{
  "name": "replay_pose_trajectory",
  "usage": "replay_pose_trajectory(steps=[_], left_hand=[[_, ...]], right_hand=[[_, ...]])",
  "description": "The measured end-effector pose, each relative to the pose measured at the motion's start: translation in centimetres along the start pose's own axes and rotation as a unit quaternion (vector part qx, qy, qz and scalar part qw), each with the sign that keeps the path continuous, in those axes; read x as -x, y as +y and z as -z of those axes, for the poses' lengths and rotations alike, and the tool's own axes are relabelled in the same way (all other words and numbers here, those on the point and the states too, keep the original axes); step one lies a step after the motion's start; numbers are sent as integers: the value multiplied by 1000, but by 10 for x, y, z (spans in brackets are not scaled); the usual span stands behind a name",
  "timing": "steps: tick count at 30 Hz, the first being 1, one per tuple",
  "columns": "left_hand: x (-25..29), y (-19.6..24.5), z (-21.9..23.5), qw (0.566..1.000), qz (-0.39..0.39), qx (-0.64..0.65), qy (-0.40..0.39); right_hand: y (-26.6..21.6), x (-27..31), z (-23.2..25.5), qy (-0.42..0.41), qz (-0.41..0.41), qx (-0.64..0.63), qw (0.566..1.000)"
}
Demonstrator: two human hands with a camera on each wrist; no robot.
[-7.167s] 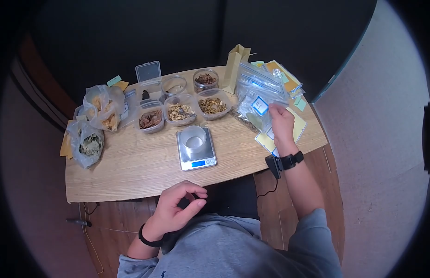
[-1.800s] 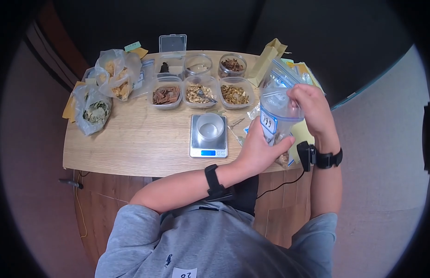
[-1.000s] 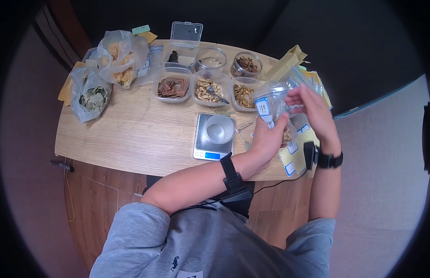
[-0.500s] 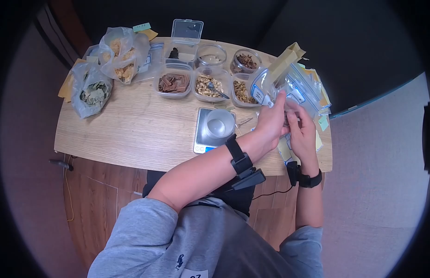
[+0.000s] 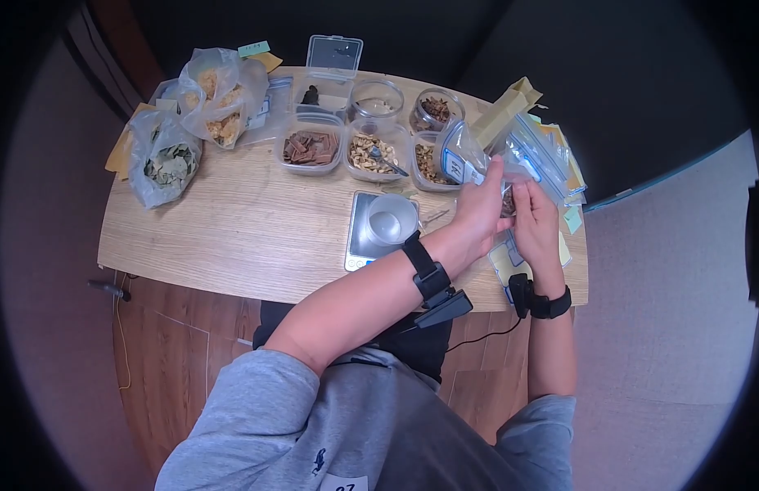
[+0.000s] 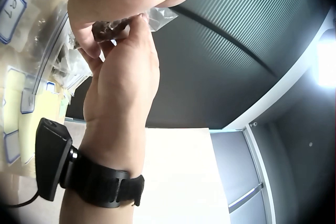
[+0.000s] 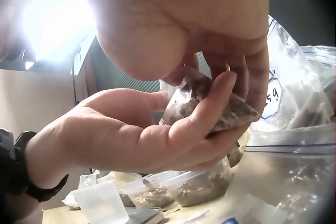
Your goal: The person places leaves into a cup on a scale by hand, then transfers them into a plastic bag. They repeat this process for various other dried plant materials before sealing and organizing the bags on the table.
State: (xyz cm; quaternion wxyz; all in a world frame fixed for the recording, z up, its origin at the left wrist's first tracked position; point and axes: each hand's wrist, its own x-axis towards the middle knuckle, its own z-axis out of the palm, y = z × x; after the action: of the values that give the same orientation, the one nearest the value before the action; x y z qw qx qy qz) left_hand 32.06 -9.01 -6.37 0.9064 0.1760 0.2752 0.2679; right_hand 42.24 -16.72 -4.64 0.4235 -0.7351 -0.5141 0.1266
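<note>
Both hands hold a clear zip bag [image 5: 463, 154] of brown dried pieces over the right side of the table. Its labelled upper part leans left, overlapping the tub of yellowish-brown pieces [image 5: 427, 162] in the head view. My left hand [image 5: 480, 211] grips the bag, thumb pointing up. My right hand [image 5: 536, 227] holds its lower end with bent fingers. In the right wrist view, the bag's filled corner [image 7: 197, 98] shows between the left hand [image 7: 142, 134] and the right hand [image 7: 178, 19]. Left of the hands, a clear plastic cup [image 5: 391, 219] stands on a digital scale [image 5: 361, 245], whose display is mostly hidden by my forearm.
Tubs of reddish-brown strips [image 5: 311, 149] and pale slices with a spoon [image 5: 371, 155] stand behind the scale. Plastic bags of dried material [image 5: 168, 168] lie left. A paper bag [image 5: 504, 113], more zip bags [image 5: 533, 155] and yellow label sheets [image 5: 502, 263] lie right.
Earlier the left hand was near the lap; it has since come to the bag. The right hand has moved from the bag's mouth down to its lower end, and the bag has tipped left.
</note>
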Motion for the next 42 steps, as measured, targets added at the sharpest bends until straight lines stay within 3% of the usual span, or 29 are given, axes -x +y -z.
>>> replay_pose_trajectory(steps=[4,8,10,14,16,20,25,26,28,30,31,33,34,37,38,40,42], left_hand=[[-4,0,4,999,6,-12,-33],[0,-1,-1,1000,-4,-19,-9],[6,2,-1,998,-1,-64,4],[1,4,5,993,24,-91,-73],[11,0,-3,997,-7,-82,-4],[15,-3,1,993,-14,-118,-3],[53,-6,3,987,4,-158,-14],[65,0,2,987,4,-161,-14],[93,15,5,982,-25,-161,-94],[108,57,3,972,-56,-208,-97],[109,77,0,959,-107,-248,-86],[94,123,-1,906,-203,-355,-108],[75,145,-1,826,-269,-483,-113],[22,184,2,553,-326,-760,-103],[1,186,8,551,-327,-761,-106],[-35,187,21,319,-375,-856,-160],[-61,187,29,337,-367,-844,-197]], right_hand=[[0,0,-2,7,26,47,999],[5,-7,-5,-9,43,43,998],[4,-10,-2,-69,-45,-24,996],[25,-14,-6,-69,-79,-64,992],[27,-14,-7,-35,-139,-144,979],[31,-15,-11,-5,-119,-196,973],[37,-23,-9,7,-155,-196,968],[35,-25,-9,9,-156,-199,968],[29,-24,-7,-1,-128,-179,976],[33,-27,-7,-4,-130,-186,974],[35,-28,-7,-10,-130,-191,973],[39,-29,-8,-11,-131,-207,970],[39,-29,-9,-15,-129,-220,967],[35,-31,-11,-2,-135,-218,966],[32,-32,-11,1,-135,-219,966],[21,-35,-7,-12,-134,-137,981],[13,-41,-1,-29,-128,-100,986]])
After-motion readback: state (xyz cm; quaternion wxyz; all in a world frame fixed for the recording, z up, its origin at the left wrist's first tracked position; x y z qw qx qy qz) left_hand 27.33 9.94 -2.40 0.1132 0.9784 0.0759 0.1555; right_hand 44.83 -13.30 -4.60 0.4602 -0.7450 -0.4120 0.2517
